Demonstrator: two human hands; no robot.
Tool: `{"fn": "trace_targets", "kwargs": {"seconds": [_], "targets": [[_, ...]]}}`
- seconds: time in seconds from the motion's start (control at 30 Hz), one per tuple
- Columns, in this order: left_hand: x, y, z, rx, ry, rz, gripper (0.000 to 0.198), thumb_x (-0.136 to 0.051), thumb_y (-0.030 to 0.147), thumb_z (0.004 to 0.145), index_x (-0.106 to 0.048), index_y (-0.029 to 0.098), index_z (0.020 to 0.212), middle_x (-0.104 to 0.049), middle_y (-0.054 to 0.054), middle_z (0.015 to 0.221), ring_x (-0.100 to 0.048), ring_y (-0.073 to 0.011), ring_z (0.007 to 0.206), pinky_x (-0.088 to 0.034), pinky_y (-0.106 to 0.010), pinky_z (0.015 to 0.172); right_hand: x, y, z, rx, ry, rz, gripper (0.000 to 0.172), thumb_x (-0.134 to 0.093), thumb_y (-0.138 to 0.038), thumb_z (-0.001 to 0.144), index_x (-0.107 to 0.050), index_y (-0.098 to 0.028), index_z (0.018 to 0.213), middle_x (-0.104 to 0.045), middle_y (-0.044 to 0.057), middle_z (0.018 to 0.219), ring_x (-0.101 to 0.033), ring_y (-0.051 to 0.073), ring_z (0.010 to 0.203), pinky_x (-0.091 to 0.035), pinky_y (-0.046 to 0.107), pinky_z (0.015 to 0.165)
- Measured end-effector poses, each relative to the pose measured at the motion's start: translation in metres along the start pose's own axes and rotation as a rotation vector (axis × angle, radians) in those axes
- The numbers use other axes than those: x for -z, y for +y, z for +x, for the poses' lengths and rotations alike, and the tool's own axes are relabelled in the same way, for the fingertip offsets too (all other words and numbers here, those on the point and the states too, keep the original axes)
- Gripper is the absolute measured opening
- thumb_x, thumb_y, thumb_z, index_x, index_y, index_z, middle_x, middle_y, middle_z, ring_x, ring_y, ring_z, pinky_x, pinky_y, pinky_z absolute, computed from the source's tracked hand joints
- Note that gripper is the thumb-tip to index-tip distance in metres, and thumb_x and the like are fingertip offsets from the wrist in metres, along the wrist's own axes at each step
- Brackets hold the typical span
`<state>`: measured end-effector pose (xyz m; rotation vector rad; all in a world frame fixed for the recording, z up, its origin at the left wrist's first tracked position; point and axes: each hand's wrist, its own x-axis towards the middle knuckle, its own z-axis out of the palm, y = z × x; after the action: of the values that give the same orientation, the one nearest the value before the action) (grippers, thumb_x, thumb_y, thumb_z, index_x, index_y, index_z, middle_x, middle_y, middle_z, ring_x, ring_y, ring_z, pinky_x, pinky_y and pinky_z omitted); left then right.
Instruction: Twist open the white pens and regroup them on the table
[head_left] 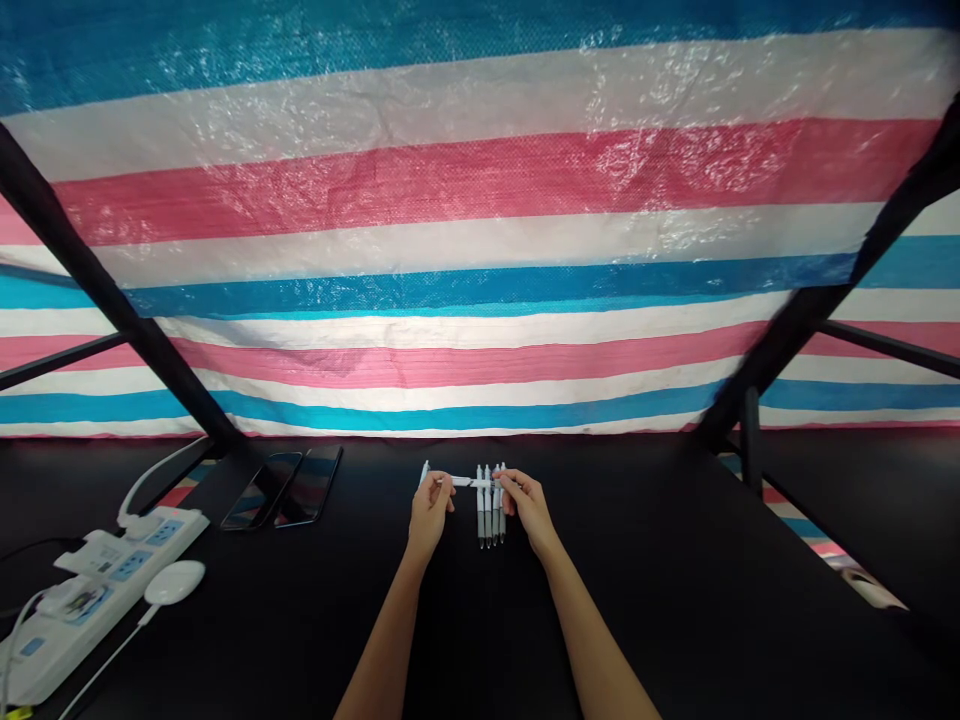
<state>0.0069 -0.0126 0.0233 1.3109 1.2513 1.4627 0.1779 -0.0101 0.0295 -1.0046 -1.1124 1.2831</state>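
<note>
A white pen [466, 482] lies level between my two hands, a little above the table. My left hand [430, 508] pinches one end of it between thumb and fingers. At the other end, the fingertips of my right hand [528, 502] are closed together on it; whether it is in one piece there is too small to tell. Below it, several white pens with grey grips [487, 520] lie side by side in a row, tips toward me. Another white pen [425, 468] shows just beyond my left hand, partly hidden by it.
Two dark phones [309, 487] lie on the black table [645, 600] to the left. Nearer is a white power strip [112, 590] with plugs and cables, beside a round white charger [175, 582]. Black frame bars and a striped sheet [480, 240] stand behind.
</note>
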Motion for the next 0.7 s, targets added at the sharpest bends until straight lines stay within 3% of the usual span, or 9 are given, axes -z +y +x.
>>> {"fn": "trace_targets", "kwargs": {"seconds": [0.2, 0.47, 0.7], "targets": [[0.0006, 0.0034, -0.0012, 0.008, -0.042, -0.035, 0.036, -0.06, 0.046, 0.072, -0.061, 0.018, 0.094, -0.055, 0.001, 0.064, -0.057, -0.0121, 0.057, -0.045, -0.024, 0.057, 0.0022, -0.0007, -0.0005, -0.009, 0.044, -0.082, 0.044, -0.058, -0.054, 0.073, -0.07, -0.013, 0.084, -0.039, -0.006, 0.032, -0.028, 0.008, 0.032, -0.025, 0.023, 0.041], [0.0022, 0.0048, -0.0025, 0.022, -0.027, -0.099, 0.031, -0.064, 0.041, 0.069, -0.063, 0.018, 0.089, -0.058, 0.0, 0.062, -0.058, -0.014, 0.061, -0.045, -0.026, 0.061, 0.0034, 0.0044, 0.0023, -0.014, 0.025, -0.11, 0.049, -0.056, -0.058, 0.073, -0.07, -0.013, 0.087, -0.035, -0.008, 0.03, -0.025, 0.007, 0.028, -0.018, 0.022, 0.038], [0.0019, 0.0083, -0.0044, 0.05, -0.007, -0.139, 0.025, -0.066, 0.039, 0.068, -0.063, 0.016, 0.079, -0.061, -0.001, 0.067, -0.06, -0.0145, 0.066, -0.048, -0.027, 0.068, 0.0041, 0.001, 0.0025, -0.017, -0.008, -0.106, 0.045, -0.056, -0.057, 0.073, -0.065, -0.014, 0.084, -0.044, -0.005, 0.037, -0.032, 0.008, 0.033, -0.021, 0.022, 0.038]]}}
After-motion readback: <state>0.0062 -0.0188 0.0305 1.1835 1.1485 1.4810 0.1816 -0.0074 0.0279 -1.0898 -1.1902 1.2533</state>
